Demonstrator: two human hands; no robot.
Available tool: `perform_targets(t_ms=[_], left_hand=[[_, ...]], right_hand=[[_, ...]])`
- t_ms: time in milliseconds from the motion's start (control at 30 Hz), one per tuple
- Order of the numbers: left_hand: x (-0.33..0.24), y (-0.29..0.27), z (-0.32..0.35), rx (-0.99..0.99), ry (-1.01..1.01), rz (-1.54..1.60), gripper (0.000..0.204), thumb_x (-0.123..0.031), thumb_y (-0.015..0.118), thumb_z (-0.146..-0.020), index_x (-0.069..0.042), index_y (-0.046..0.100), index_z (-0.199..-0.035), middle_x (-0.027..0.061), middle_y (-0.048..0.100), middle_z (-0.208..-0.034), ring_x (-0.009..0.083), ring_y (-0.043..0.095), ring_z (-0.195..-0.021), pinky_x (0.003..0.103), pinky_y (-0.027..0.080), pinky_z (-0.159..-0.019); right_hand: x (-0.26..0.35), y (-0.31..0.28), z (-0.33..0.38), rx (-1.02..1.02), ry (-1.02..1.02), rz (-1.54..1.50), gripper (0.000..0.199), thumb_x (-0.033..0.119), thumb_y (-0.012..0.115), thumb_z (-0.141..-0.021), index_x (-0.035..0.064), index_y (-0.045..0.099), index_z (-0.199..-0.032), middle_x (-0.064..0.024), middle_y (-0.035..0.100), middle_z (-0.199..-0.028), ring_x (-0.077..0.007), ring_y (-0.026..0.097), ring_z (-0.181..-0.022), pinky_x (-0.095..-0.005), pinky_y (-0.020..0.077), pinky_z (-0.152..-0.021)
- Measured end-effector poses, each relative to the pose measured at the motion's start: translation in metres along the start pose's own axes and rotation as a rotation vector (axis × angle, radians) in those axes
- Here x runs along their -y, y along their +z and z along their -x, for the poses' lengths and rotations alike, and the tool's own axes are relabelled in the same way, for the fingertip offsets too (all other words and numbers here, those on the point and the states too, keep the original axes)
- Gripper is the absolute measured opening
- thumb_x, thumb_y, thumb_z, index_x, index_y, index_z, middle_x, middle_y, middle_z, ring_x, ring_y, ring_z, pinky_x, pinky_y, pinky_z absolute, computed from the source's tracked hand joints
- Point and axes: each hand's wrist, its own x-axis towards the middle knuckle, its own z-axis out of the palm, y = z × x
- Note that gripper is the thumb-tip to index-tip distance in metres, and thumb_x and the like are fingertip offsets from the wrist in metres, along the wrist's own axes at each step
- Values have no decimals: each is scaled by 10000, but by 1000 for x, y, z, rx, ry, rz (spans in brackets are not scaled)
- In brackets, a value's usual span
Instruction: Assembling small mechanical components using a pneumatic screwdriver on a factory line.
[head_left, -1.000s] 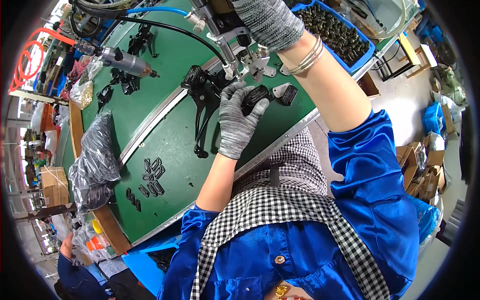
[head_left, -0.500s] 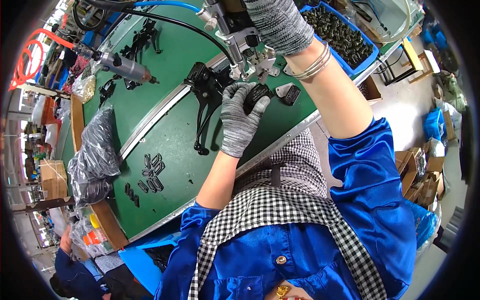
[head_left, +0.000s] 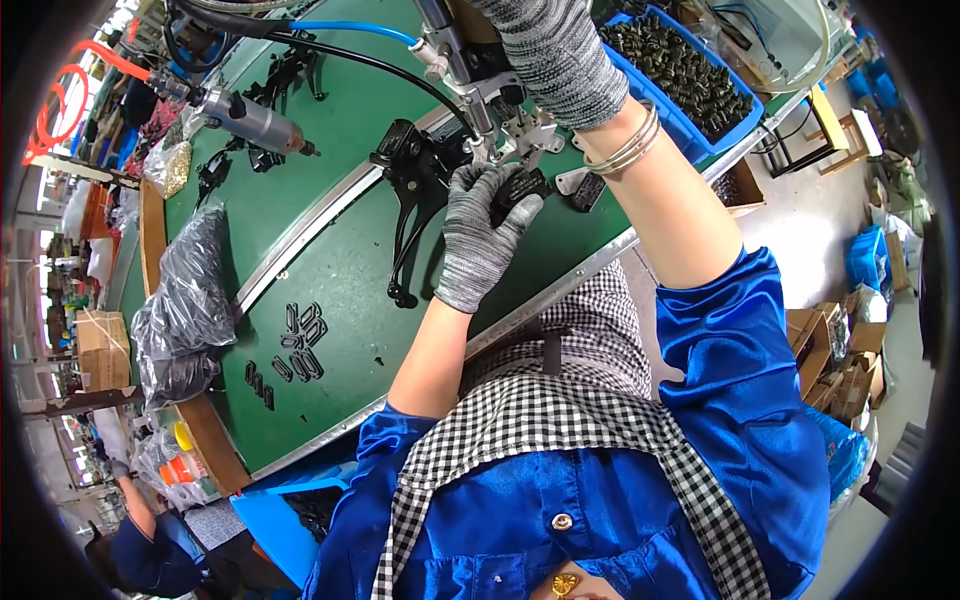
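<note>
My left hand, in a grey knitted glove, pinches a small black block-shaped part under the metal head of a bench machine. My right hand, gloved alike, reaches up beside the machine's upright; its fingers run past the top edge and are hidden. Just left of the held part lies a black brake lever assembly, its long lever pointing toward me. Another small black part rests to the right, with a silvery plate against it.
A blue tray of small dark parts stands at the right. Several black gaskets lie on the green table. A powered screwdriver hangs at the left above more lever assemblies. A black plastic bag sits by the wooden edge.
My right hand and wrist have come slightly down toward me. The left hand keeps the black part in nearly the same place under the machine head.
</note>
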Motion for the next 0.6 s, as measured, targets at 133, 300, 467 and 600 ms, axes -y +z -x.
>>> perform_targets(t_ms=[133, 300, 467, 600], left_hand=[[1, -1, 0, 14, -37, 68, 435, -222, 796, -763, -14, 640, -1112, 179, 551, -1107, 297, 555, -1034, 367, 498, -893], [-3, -3, -2, 36, 16, 10, 407, -206, 779, -792, -9, 639, -1119, 121, 576, -1080, 244, 553, -1048, 345, 468, -933], [-3, -2, -2, 38, 11, 37, 385, -210, 777, -791, -19, 651, -1100, 112, 594, -1070, 243, 537, -1062, 351, 451, -951], [6, 3, -1, -10, 41, -4, 417, -205, 817, -741, -14, 648, -1071, 152, 563, -1089, 271, 567, -1013, 357, 511, -875]], right_hand=[[-1, -4, 7, -15, 4, 21, 351, 247, 689, -894, -42, 628, -1084, -56, 682, -879, -105, 605, -782, -281, 485, -637], [-4, -4, 12, -34, 4, 40, 349, 249, 688, -895, -41, 629, -1082, -55, 682, -879, -103, 605, -778, -279, 485, -637], [2, -3, 19, -45, -18, 53, 348, 251, 687, -896, -39, 631, -1079, -55, 682, -880, -102, 604, -775, -276, 485, -637], [7, 1, 11, -39, -49, 63, 347, 252, 686, -896, -38, 632, -1077, -54, 683, -880, -100, 604, -772, -274, 484, -636]])
